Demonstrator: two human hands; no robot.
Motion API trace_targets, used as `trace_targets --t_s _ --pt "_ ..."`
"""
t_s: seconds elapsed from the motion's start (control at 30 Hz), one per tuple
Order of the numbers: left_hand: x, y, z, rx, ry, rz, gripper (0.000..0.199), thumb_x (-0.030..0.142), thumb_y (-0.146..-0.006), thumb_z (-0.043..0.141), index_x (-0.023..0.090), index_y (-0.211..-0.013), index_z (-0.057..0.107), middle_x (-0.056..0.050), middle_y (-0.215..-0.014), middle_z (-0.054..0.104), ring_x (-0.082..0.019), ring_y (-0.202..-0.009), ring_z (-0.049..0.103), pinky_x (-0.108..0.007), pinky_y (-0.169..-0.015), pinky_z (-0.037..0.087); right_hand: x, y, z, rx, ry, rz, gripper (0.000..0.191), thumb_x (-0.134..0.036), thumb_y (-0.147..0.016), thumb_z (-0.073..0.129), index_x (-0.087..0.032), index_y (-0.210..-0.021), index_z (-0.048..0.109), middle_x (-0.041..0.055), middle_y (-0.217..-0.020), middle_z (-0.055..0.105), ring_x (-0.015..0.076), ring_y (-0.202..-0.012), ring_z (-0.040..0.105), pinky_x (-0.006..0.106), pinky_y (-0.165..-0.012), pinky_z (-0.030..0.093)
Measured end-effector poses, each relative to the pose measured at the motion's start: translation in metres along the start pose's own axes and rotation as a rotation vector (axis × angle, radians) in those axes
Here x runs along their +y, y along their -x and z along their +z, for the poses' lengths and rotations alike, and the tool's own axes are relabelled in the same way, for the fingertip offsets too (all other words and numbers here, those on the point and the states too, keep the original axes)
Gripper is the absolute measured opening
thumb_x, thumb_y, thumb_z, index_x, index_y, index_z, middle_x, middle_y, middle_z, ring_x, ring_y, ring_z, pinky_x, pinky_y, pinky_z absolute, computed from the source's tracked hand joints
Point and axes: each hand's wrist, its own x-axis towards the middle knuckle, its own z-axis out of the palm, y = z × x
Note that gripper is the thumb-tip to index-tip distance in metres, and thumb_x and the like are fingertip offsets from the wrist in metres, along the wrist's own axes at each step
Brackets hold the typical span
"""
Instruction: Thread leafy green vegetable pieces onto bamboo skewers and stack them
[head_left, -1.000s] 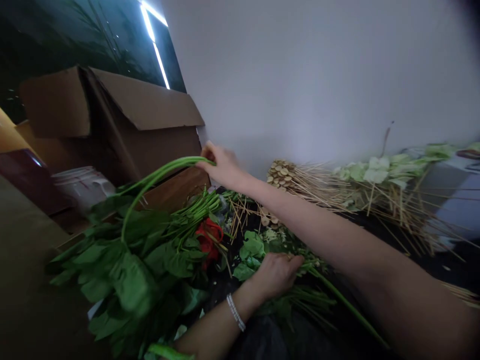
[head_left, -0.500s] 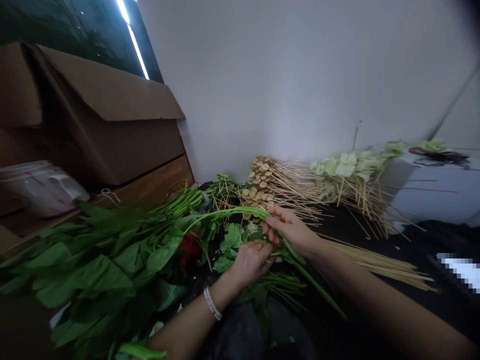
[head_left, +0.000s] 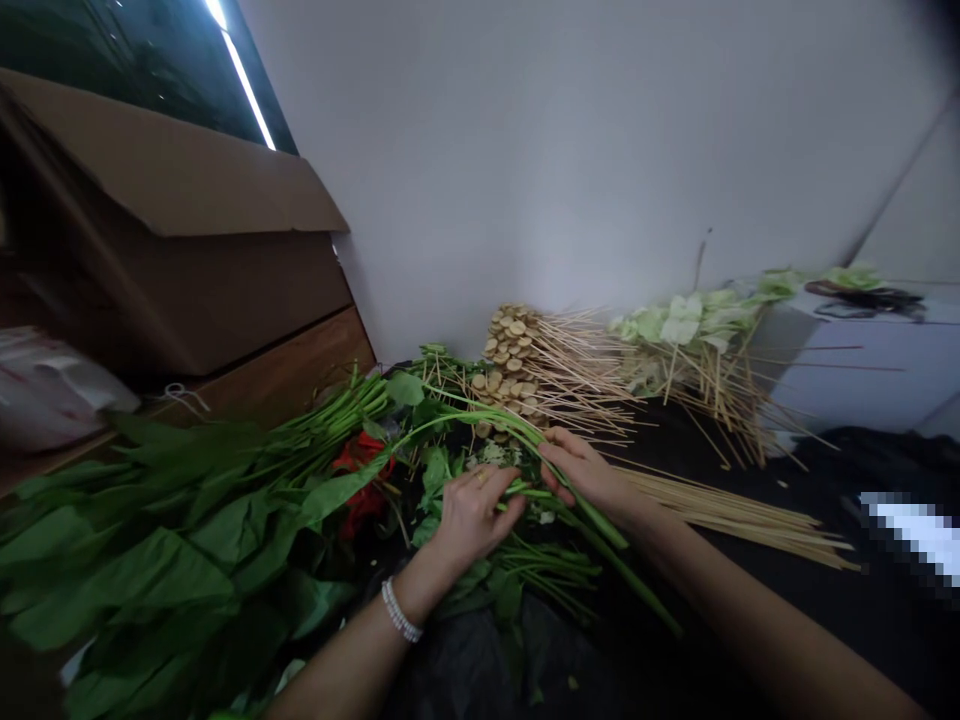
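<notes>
Long green vegetable stems (head_left: 600, 520) run through the fingers of my right hand (head_left: 585, 470), which is closed around them. Their leafy ends bend over to the left. My left hand (head_left: 474, 512), with a ring and a beaded bracelet, pinches shorter green stems (head_left: 525, 490) just left of and below the right hand. Under both hands lies a small bunch of cut stems (head_left: 551, 570) on black plastic. To the left spreads a big heap of leafy greens (head_left: 150, 540), with a red thing (head_left: 360, 490) beside it.
Skewers of round, pale slices (head_left: 514, 350) are stacked against the wall. Skewered pale green leaves (head_left: 690, 320) lie farther right. Bare wooden skewers (head_left: 735, 510) rest right of my hands. An open cardboard box (head_left: 225, 290) and a plastic bag (head_left: 60, 385) stand at left.
My left hand has moved slightly left and apart from the right hand, the stems showing between its fingers. The right hand keeps its hold. The view has shifted a little right.
</notes>
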Motion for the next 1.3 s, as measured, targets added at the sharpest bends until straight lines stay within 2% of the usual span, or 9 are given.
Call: trace_targets --t_s 0.23,0.33,0.47,0.57,0.73,0.83,1.03,1.17,1.3 --pt "-0.006 -0.001 -0.002 0.111 -0.103 -0.103 0.029 0.018 -0.089 0.054 0.021 -0.117 0.060 -0.006 -0.098 0.061 -0.015 -0.081 0.063 -0.025 -0.071 0.052 0.005 0.001 0.004 -0.079 0.043 -0.015 0.023 -0.044 -0.090 0.045 -0.022 -0.096 0.043 -0.0096 -0.051 0.055 0.0065 -0.034 0.038 0.018 -0.036 0.026" --pt "-0.008 -0.003 -0.001 0.099 -0.179 -0.125 0.024 0.024 -0.089 0.057 0.021 -0.112 0.062 -0.007 -0.101 0.059 -0.014 -0.078 0.063 -0.023 -0.066 0.051 0.007 0.001 0.007 -0.112 0.053 -0.013 0.022 -0.044 -0.092 0.043 -0.022 -0.094 0.042 -0.0089 -0.051 0.056 0.0061 -0.033 0.038 0.017 -0.036 0.026" --pt "-0.010 -0.006 -0.002 0.038 -0.151 -0.068 0.017 0.033 -0.088 0.061 0.018 -0.096 0.063 -0.006 -0.096 0.064 -0.017 -0.085 0.063 -0.027 -0.073 0.051 0.011 0.001 0.008 -0.133 0.043 -0.028 0.025 -0.046 -0.092 0.043 -0.022 -0.095 0.042 -0.0088 -0.051 0.056 0.0064 -0.033 0.039 0.017 -0.034 0.025" --pt "-0.011 -0.008 -0.003 -0.046 -0.089 0.012 0.018 0.031 -0.090 0.058 0.018 -0.102 0.062 -0.006 -0.096 0.067 -0.018 -0.089 0.062 -0.029 -0.079 0.051 0.012 0.002 0.007 -0.139 0.056 -0.007 0.028 -0.050 -0.091 0.043 -0.023 -0.095 0.041 -0.0088 -0.051 0.056 0.0069 -0.031 0.039 0.017 -0.033 0.024" --pt "-0.009 -0.007 -0.003 -0.154 -0.091 0.106 0.019 0.030 -0.091 0.055 0.020 -0.104 0.063 -0.006 -0.095 0.067 -0.019 -0.085 0.061 -0.029 -0.072 0.049 0.012 0.002 0.008 -0.107 0.077 0.037 0.019 -0.043 -0.091 0.043 -0.024 -0.089 0.042 -0.0104 -0.043 0.047 0.0095 -0.036 0.042 0.019 -0.038 0.031" --pt "-0.006 -0.008 -0.003 -0.220 -0.132 0.139 0.019 0.033 -0.090 0.056 0.018 -0.100 0.063 -0.005 -0.084 0.065 -0.019 -0.078 0.058 -0.029 -0.066 0.047 0.016 0.000 0.007 -0.074 0.052 0.032 0.017 -0.040 -0.088 0.048 -0.024 -0.084 0.043 -0.0101 -0.050 0.043 0.0101 -0.042 0.044 0.021 -0.043 0.037" --pt "-0.003 -0.010 -0.002 -0.303 -0.201 0.189 0.015 0.027 -0.085 0.058 0.017 -0.097 0.060 -0.004 -0.079 0.062 -0.021 -0.077 0.055 -0.031 -0.065 0.046 0.022 -0.004 0.004 -0.047 0.134 0.016 0.018 -0.041 -0.089 0.048 -0.024 -0.087 0.044 -0.0099 -0.053 0.040 0.0099 -0.043 0.042 0.022 -0.043 0.036" --pt "0.000 -0.009 0.000 -0.278 -0.215 0.197 0.004 0.022 -0.081 0.058 0.018 -0.082 0.058 -0.004 -0.073 0.060 -0.020 -0.074 0.054 -0.030 -0.064 0.045 0.017 -0.003 0.008 -0.065 0.155 0.017 0.018 -0.041 -0.089 0.049 -0.024 -0.091 0.044 -0.0104 -0.053 0.039 0.0096 -0.043 0.041 0.022 -0.043 0.034" --pt "0.006 -0.007 0.002 -0.163 -0.125 0.164 0.007 0.021 -0.076 0.054 0.020 -0.069 0.053 -0.003 -0.064 0.055 -0.019 -0.066 0.050 -0.030 -0.062 0.043 0.009 0.001 0.013 -0.095 0.157 0.003 0.023 -0.046 -0.089 0.049 -0.024 -0.090 0.045 -0.0088 -0.057 0.043 0.0102 -0.047 0.044 0.023 -0.046 0.037"
